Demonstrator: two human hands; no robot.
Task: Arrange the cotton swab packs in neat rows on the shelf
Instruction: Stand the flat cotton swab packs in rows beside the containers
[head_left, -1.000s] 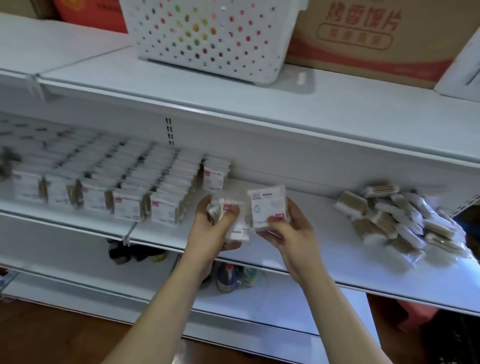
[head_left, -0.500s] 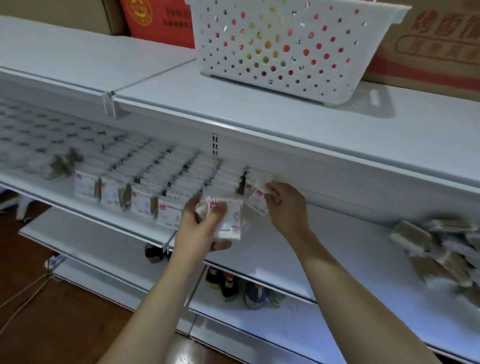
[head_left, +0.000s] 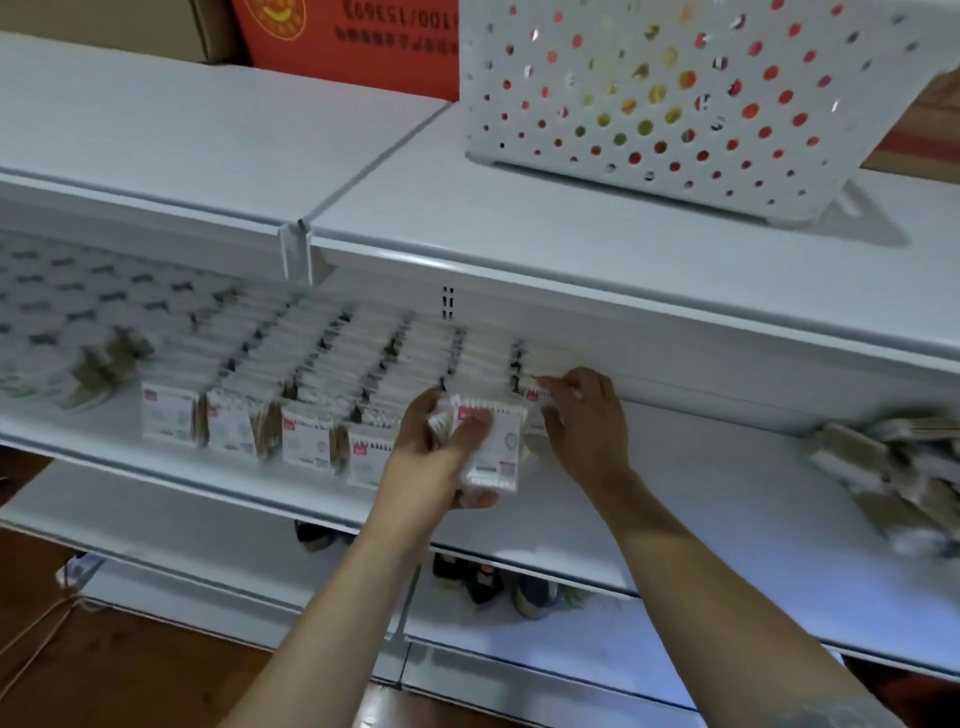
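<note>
On the far left of the middle shelf (head_left: 701, 499) a few brownish packs (head_left: 98, 364) lie loose and tilted, apart from the order. Next to them stand the rows of cotton swab packs (head_left: 322, 395), upright and close together, running from the front edge to the back wall. The left hand (head_left: 436, 457) holds a small stack of packs (head_left: 491, 447) in front of the last rows, thumb pressed on the front face and fingers curled behind. Just to the right, the right hand (head_left: 584, 421) pinches one pack (head_left: 535, 397) at the right end of the rows, setting it upright there; its fingertips partly hide the pack. Further right, well apart, an untidy heap of packs (head_left: 898, 478) waits on the same shelf. Above, a white perforated basket (head_left: 675, 104) sits on the upper shelf.

The risk is that the new pack leans or pushes its neighbours, since they stand thin and tight. Also the stack may slip from the left hand, if the thumb loosens.
</note>
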